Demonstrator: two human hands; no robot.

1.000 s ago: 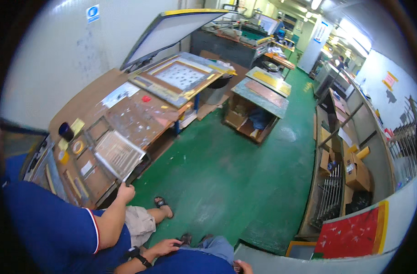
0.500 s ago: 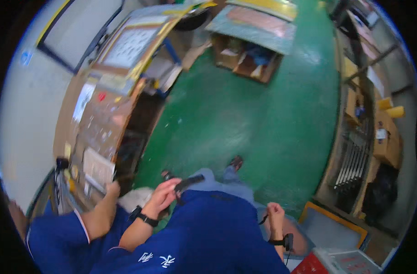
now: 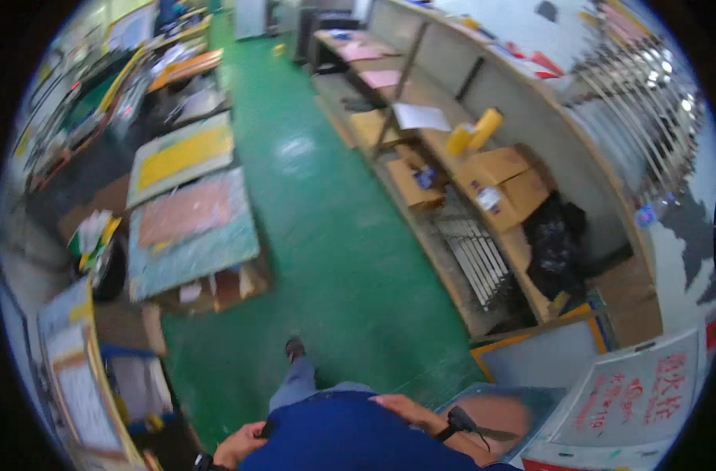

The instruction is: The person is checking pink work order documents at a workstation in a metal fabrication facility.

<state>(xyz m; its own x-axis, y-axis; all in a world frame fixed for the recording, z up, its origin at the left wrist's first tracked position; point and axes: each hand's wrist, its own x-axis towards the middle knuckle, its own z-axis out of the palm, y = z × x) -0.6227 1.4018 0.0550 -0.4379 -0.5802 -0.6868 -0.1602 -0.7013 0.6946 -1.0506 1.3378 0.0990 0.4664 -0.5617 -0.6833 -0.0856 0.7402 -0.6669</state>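
**Green floor (image 3: 350,298) ahead, both hands at the navy shirt (image 3: 326,436)**

The workshop aisle runs between a low table with a mottled teal top (image 3: 244,235), bearing 2 boards, yellow (image 3: 189,163) and reddish (image 3: 187,217), and a long wooden shelf unit (image 3: 581,184). On the shelves are a cardboard carton (image 3: 495,174), 2 yellow rolls (image 3: 483,129) and a black plastic bag (image 3: 556,239). An orange-framed panel (image 3: 546,353) leans near the right arm.

The navy shirt is on the wearer's body, at bottom centre, between the hands. The right hand (image 3: 409,410) lies against its front edge, fingers mostly extended; whether they pinch the cloth, I cannot tell. The left hand (image 3: 242,446) is partly curled beside the shirt, with a small dark item (image 3: 267,429) at its fingertips; blur hides whether that is gripped.

Judging from this view, the handling is confined to the wearer's waist and seems unfinished, as both hands are there. No completed step can be made out. Neither hand touches the boards, the carton or the rolls, and how much handling remains cannot be read from here.
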